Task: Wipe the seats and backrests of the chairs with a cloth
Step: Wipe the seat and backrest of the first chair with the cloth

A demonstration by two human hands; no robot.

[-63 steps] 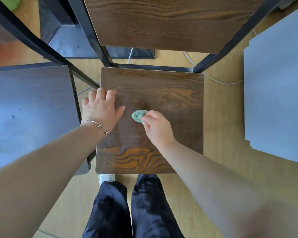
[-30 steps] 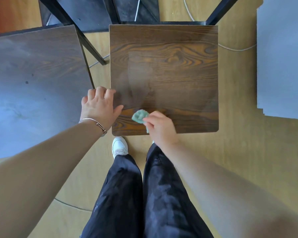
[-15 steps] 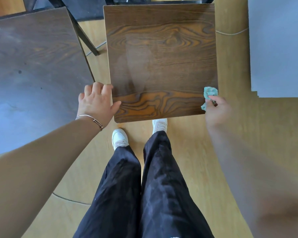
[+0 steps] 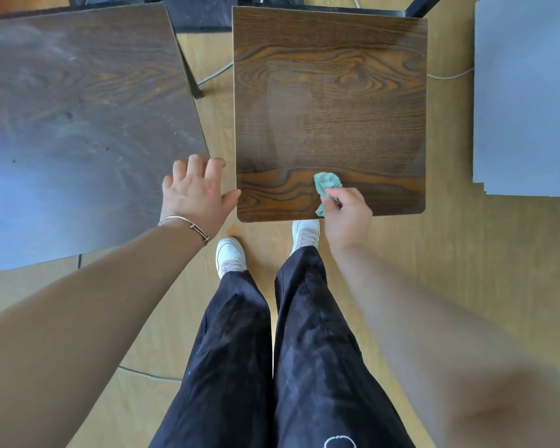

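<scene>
A dark wood-grain chair seat [image 4: 330, 101] lies straight ahead of me, seen from above. My right hand [image 4: 348, 215] pinches a small crumpled teal cloth [image 4: 326, 185] and holds it on the seat near the front edge, right of centre. My left hand [image 4: 196, 195] hangs with fingers spread over the gap at the seat's front left corner; its thumb touches the seat's left edge. A second, dustier wooden seat [image 4: 78, 118] stands to the left. The backrests are out of view.
A grey flat panel [image 4: 527, 98] lies on the right. Black metal chair legs [image 4: 188, 72] and a white cable [image 4: 450, 75] cross the wooden floor [image 4: 466, 270] between the seats. My legs in dark trousers and white shoes [image 4: 228, 253] stand at the seat's front edge.
My right hand has slid the cloth left along the front of the seat, from the right corner towards the middle. My left hand has come off the corner onto the gap.
</scene>
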